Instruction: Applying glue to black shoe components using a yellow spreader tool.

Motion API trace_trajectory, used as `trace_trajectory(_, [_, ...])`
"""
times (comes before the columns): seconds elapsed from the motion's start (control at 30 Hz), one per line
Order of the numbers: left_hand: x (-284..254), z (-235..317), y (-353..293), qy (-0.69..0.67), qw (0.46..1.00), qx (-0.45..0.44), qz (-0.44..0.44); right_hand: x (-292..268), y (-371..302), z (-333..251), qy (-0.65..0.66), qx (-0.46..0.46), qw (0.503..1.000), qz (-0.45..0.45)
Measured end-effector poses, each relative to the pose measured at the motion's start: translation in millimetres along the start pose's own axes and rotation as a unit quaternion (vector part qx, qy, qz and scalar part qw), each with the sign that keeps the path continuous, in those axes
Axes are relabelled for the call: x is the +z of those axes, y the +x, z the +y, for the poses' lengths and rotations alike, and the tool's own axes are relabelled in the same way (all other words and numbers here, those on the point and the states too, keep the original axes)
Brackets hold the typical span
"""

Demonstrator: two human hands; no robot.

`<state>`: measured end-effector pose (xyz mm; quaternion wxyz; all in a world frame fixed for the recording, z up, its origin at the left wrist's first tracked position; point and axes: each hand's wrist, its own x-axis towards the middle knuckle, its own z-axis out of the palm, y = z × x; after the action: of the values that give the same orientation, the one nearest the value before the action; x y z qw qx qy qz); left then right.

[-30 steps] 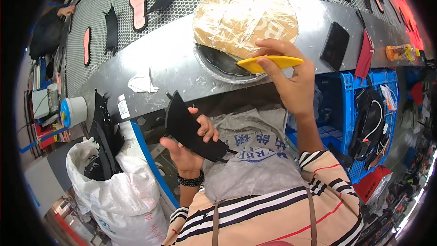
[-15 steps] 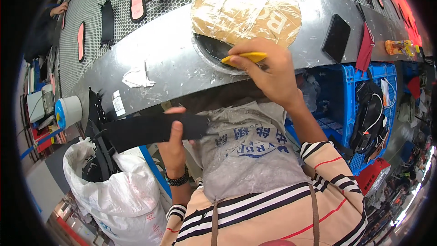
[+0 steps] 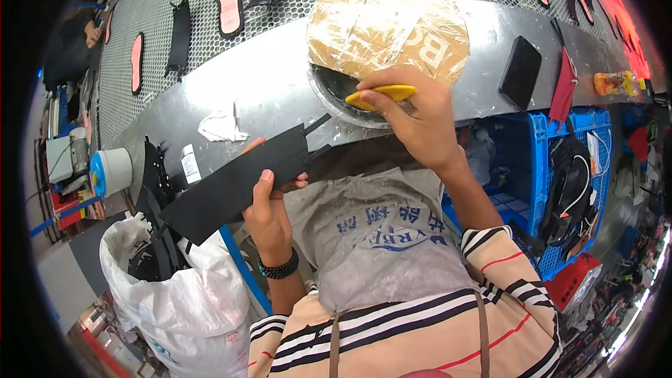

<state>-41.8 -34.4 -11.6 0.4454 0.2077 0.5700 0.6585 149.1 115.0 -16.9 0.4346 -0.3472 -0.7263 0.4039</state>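
Observation:
My left hand [image 3: 269,199] grips a long flat black strip [image 3: 234,185] with narrow tabs at its upper right end. The strip slants up toward the metal table edge, thumb on top and fingers around its far side. In my right hand [image 3: 420,108] is a yellow scraper [image 3: 381,96], pinched between thumb and fingers. It is held over the opening of a round container [image 3: 336,101] set at the table edge. A round cardboard lid [image 3: 388,24] wrapped in clear tape covers most of that container; its dark inside shows only at the near left.
Beyond the metal edge [image 3: 273,56], a mesh conveyor carries pink insoles [image 3: 227,1] and black strips [image 3: 180,35]. A phone [image 3: 520,72] and a bottle [image 3: 617,84] lie at right. Below are a blue crate [image 3: 539,168] and, at left, a white sack [image 3: 175,301] and a white tub [image 3: 112,170].
The black strip's right end has swung upward, so it now tilts with its tabs near the table edge. My right hand stays over the container with the yellow scraper.

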Motion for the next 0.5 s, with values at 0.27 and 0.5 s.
trace_trajectory(0.27, [6.3,-6.2,3.2,0.008,0.999,0.034,-0.003,0.3,-0.4,-0.1,0.004,0.011,1.0,-0.006])
trace_trajectory(0.5, [4.2,-12.1,1.0,0.021,0.999,0.016,-0.027,5.0,-0.7,-26.5,0.294,0.141,0.943,0.06])
